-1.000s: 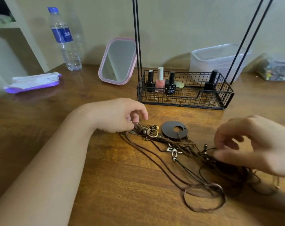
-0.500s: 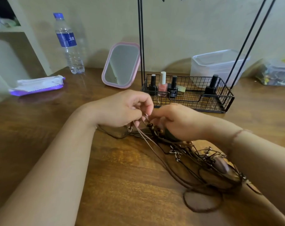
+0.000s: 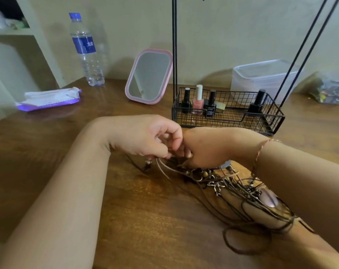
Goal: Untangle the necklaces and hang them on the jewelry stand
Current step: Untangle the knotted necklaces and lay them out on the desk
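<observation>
A tangle of brown cord necklaces [image 3: 230, 189] with metal charms and beads lies on the wooden table [image 3: 48, 144], trailing toward the lower right under my right forearm. My left hand [image 3: 145, 138] pinches cords at the tangle's upper end, fingers curled. My right hand [image 3: 209, 146] meets it fingertip to fingertip and grips the same bunch of cords. The black jewelry stand [image 3: 174, 45] rises behind them, its rods going up out of view; its wire basket base [image 3: 230, 121] stands just beyond my hands.
Several nail polish bottles [image 3: 198, 101] stand in the basket. A pink-framed mirror [image 3: 149, 76], a water bottle [image 3: 86, 49] and a wipes pack [image 3: 48, 99] sit at the back left. A clear plastic box [image 3: 261, 78] and a bag [image 3: 331, 88] are at the back right.
My right hand came from the tangle's right side across to my left hand and took hold of the cords there. Both hands lifted the upper end slightly; the dark disc pendant is now hidden.
</observation>
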### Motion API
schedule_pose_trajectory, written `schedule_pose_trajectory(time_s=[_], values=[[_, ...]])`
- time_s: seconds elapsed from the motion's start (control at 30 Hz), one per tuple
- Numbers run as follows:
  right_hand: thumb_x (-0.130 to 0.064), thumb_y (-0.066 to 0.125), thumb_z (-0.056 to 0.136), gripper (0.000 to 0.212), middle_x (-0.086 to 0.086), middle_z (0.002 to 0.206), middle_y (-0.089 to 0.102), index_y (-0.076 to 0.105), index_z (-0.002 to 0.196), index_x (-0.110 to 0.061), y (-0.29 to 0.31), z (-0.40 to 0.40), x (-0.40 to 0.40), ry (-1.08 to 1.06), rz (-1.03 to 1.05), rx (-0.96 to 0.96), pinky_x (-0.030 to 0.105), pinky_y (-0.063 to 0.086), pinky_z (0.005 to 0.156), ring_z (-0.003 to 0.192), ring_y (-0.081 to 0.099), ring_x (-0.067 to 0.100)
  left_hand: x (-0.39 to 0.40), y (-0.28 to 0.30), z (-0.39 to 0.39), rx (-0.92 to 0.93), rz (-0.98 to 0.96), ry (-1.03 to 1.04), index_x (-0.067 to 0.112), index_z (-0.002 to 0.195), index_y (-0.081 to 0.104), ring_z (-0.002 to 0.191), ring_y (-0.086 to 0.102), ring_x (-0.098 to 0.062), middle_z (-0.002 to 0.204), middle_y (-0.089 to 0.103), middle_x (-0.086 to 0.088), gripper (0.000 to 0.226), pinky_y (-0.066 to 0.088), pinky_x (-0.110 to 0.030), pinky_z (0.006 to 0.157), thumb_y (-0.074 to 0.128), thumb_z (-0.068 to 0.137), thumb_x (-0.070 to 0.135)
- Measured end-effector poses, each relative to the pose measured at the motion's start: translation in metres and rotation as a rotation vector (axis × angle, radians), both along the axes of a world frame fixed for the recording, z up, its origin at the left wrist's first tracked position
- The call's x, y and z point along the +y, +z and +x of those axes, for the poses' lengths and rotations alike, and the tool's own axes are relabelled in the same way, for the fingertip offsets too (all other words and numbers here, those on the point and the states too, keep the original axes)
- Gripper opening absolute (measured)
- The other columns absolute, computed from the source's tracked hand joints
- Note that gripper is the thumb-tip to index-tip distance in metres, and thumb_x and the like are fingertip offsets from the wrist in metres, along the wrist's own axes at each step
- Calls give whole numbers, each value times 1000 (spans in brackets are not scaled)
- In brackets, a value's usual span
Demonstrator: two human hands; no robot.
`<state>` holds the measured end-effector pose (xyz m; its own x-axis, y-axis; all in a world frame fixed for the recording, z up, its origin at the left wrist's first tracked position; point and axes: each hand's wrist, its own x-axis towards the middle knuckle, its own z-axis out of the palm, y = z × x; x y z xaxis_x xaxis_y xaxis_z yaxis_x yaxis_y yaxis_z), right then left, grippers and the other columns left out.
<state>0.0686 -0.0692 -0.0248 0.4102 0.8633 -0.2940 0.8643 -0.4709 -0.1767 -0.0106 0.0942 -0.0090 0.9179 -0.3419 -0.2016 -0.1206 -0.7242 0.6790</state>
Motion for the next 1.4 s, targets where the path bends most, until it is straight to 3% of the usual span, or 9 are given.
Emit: schedule_pose_trajectory(time_s=[0.1, 0.17, 0.23, 0.3, 0.47, 0.7, 0.93, 1.17, 1.4], values=[[-21, 65, 93, 14, -4, 77, 61, 55, 83, -20, 1, 9, -9, -237, 230, 156, 20, 40, 54, 69, 58, 12, 0, 2, -3, -17, -26, -4, 24, 88, 63, 95, 64, -45, 94, 68, -3, 25, 52, -62, 85, 66, 87, -1], [-16, 64, 94, 8, -1, 75, 71, 58, 88, -17, 1, 16, -23, -468, 551, 408, 19, 45, 53, 67, 68, 11, 1, 2, -3, -40, -40, -13, 23, 90, 64, 88, 67, -30, 93, 68, -2, 25, 58, -47, 79, 67, 86, -2], [-11, 60, 96, 5, 3, 85, 77, 60, 99, -15, 0, 22, -39, -616, 888, 672, 30, 54, 65, 79, 75, 19, 0, 3, -3, -55, -59, -28, 21, 93, 65, 78, 64, -11, 88, 67, 6, 22, 53, -27, 72, 69, 87, 0], [-11, 55, 98, 6, 5, 89, 76, 59, 102, -14, 1, 24, -48, -620, 1137, 891, 40, 54, 76, 84, 75, 24, -2, 3, -2, -64, -67, -48, 20, 96, 66, 76, 63, -8, 85, 67, 7, 15, 50, -22, 71, 72, 88, 7], [-9, 44, 100, 15, 4, 79, 68, 57, 96, -14, 6, 19, -50, -442, 1486, 1319, 36, 55, 75, 70, 67, 18, -6, 5, -1, -5, 4, -100, 23, 105, 69, 90, 69, -11, 96, 73, 6, 14, 55, -28, 85, 69, 92, 23], [-14, 41, 100, 16, -4, 75, 57, 56, 97, -20, 13, 17, -52, -280, 1614, 1569, 27, 51, 59, 55, 48, 9, -25, -14, 18, -347, -41, 217, 34, 103, 67, 95, 65, -1, 100, 68, 19, 14, 56, -36, 89, 69, 90, 28], [-22, 38, 102, 16, -9, 78, 58, 53, 101, -27, 20, 16, -65, -143, 1685, 1555, 22, 42, 48, 54, 44, 9, -45, -26, 22, -269, -66, 111, 31, 113, 67, 95, 66, -4, 98, 69, 16, 25, 56, -32, 88, 68, 92, 16], [-23, 36, 104, 19, -7, 80, 59, 55, 102, -28, 28, 21, -73, -81, 1718, 1570, 20, 38, 45, 54, 43, 9, -46, -25, 21, -230, -73, 55, 28, 97, 71, 87, 66, -7, 92, 71, 8, 12, 55, -30, 84, 71, 90, 19], [-24, 33, 108, 25, -4, 83, 59, 57, 103, -24, 41, 31, -83, 34, 1684, 1656, 20, 38, 42, 54, 44, 11, -48, -26, 20, -206, -94, 12, 30, 106, 66, 93, 62, -10, 97, 64, 10, 19, 55, -37, 86, 71, 89, 22]])
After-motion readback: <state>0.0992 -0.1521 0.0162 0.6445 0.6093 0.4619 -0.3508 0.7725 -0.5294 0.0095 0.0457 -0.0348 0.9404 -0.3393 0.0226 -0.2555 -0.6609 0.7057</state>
